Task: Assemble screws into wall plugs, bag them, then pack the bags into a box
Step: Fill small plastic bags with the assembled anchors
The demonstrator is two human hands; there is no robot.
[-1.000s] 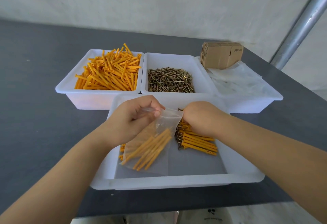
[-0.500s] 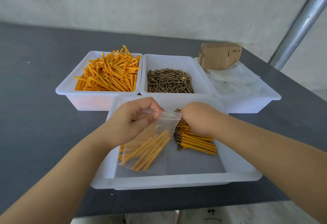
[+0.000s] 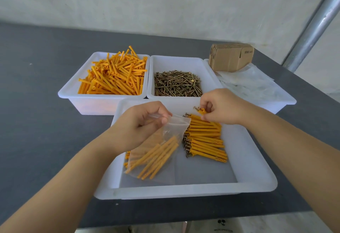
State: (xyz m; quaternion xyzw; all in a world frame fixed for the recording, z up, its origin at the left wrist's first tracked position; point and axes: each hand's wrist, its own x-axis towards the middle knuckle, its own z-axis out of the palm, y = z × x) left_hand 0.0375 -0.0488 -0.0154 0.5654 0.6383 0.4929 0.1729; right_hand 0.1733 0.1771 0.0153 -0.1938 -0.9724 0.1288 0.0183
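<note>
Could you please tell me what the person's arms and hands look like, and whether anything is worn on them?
Both forearms are bare as far as the picture shows: no sleeves, gloves, watch, bracelets or rings. The left hand and the right hand have short, unpainted fingernails where these show. No markings appear on either arm.

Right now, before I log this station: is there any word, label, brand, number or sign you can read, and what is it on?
Flattened cardboard boxes: a short dark print near the upper right corner, too small and blurred to read.
White item under the near table edge: a small dark mark above a line of print, too blurred to read.
Bins, clear bag, screws and plugs: no text visible.
</note>
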